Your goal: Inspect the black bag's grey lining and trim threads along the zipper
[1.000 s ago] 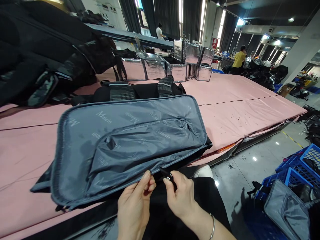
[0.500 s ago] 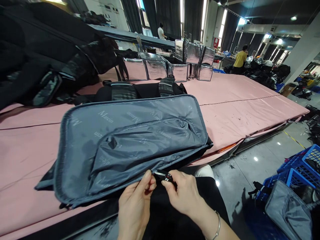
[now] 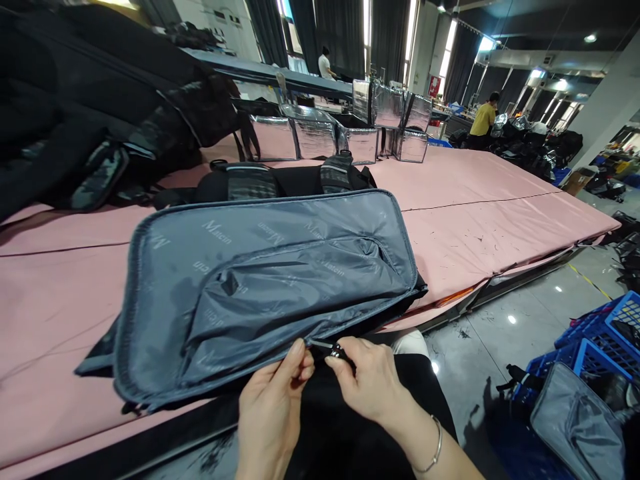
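Left hand (image 3: 275,393) pinches the lower edge of the bag (image 3: 305,250), and right hand (image 3: 373,380) holds a small black cutting tool (image 3: 337,351): head view.
The bag lies opened on the pink surface (image 3: 475,220), with its grey lining upward. Left thumb and finger are narrowly together at the edge; if something more is between them, it is too small to see. Right fingers are closed around the tool, and its tip points to the left fingertips; whether it touches the edge, I cannot tell. In my judgement, the work at this spot is under way: edge gripped, tool in place, but no finished result is visible. How much remains along the edge, I cannot say.
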Action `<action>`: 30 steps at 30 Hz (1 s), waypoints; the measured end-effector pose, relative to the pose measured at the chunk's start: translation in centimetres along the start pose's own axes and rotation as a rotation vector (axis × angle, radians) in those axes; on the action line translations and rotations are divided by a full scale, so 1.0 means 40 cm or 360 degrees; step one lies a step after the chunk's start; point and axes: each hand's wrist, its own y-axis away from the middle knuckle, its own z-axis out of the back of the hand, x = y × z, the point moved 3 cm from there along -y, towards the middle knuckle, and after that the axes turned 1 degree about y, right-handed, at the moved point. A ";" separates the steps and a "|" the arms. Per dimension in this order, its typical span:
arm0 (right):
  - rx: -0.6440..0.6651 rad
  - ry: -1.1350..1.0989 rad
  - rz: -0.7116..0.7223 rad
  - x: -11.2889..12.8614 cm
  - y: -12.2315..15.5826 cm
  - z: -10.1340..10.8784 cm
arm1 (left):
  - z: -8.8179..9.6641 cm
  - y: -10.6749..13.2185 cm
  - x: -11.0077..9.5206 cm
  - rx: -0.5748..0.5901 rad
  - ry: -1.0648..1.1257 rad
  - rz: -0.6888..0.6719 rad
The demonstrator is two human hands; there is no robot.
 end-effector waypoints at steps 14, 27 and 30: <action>0.0052 -0.0027 -0.0045 -0.006 0.000 0.010 | 0.006 -0.003 0.003 0.0061 -0.0058 -0.0056; 0.0311 0.0187 0.0063 -0.008 -0.048 0.051 | 0.009 -0.005 -0.003 0.0183 -0.0160 -0.0164; 0.0328 0.0217 0.0093 -0.011 -0.051 0.052 | 0.007 -0.005 -0.004 0.0198 -0.0184 -0.0168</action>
